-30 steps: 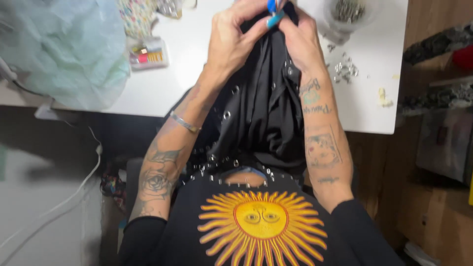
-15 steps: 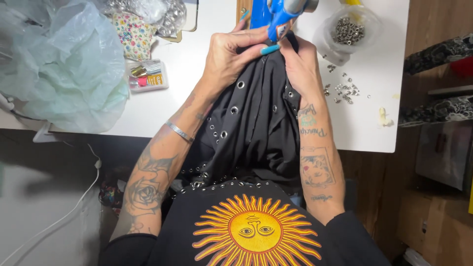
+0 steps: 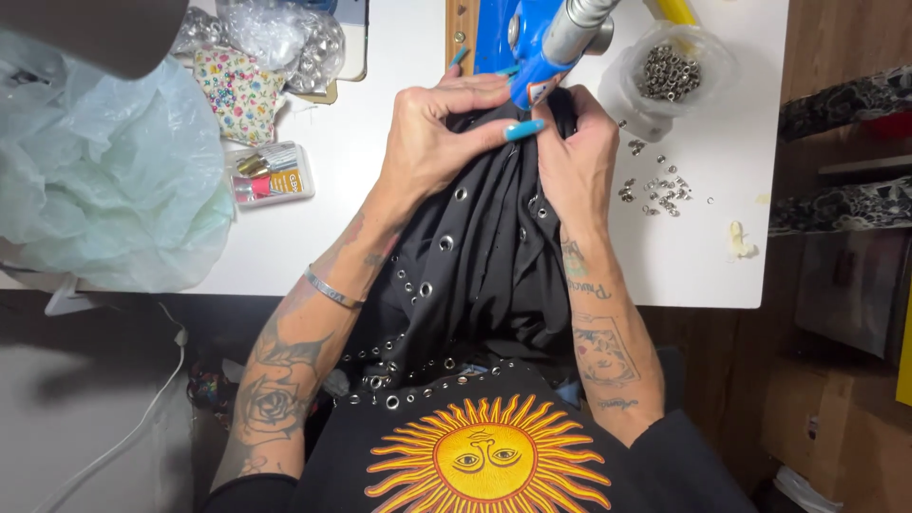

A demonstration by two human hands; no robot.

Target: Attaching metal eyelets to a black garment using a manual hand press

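Head view: left hand [image 3: 442, 142] and right hand [image 3: 575, 157] both pinch black eyeleted fabric [image 3: 484, 256] under the blue eyelet press [image 3: 541, 43]; small clear rectangular packet [image 3: 271, 174] lies left on the white bench [image 3: 703, 256].

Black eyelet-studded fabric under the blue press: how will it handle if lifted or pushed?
Likely floppy: the black fabric drapes off the white table edge in folds and bunches under the left hand and right hand. Probably heavier than plain cloth, given the many metal eyelets. Pushed, it would likely wrinkle rather than slide whole.
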